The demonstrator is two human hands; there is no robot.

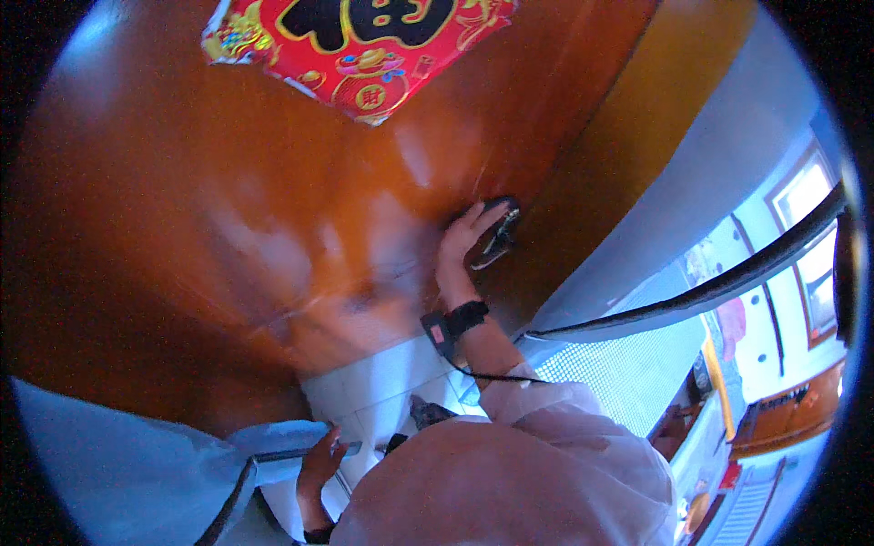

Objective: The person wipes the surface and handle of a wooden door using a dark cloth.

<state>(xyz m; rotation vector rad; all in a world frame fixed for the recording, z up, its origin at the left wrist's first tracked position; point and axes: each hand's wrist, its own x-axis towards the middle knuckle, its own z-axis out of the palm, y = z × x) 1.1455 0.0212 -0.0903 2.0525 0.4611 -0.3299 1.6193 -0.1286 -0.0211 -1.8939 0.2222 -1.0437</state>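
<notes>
A brown wooden door (pixel 273 191) fills most of the view before me. My right hand (pixel 459 239) is on the dark metal door handle (pixel 502 235) near the door's right edge, with its fingers bent around it. A black strap with a small device (pixel 437 331) and a cable sits on that wrist. Low on the left, my left hand (pixel 321 464) is beside a pale sheet (pixel 136 443) with a dark trimmed edge. A grey bar-like edge (pixel 280 455) meets its fingers; whether they grip it is unclear.
A red diamond-shaped paper decoration (pixel 372 68) with gold pictures and writing is stuck on the door. To the right, a dark-edged strip (pixel 683 293) runs across a white perforated mesh (pixel 614 362). Beyond are windows (pixel 809 239) and wooden furniture (pixel 785 416). Pale tiles (pixel 382 379) cover the floor.
</notes>
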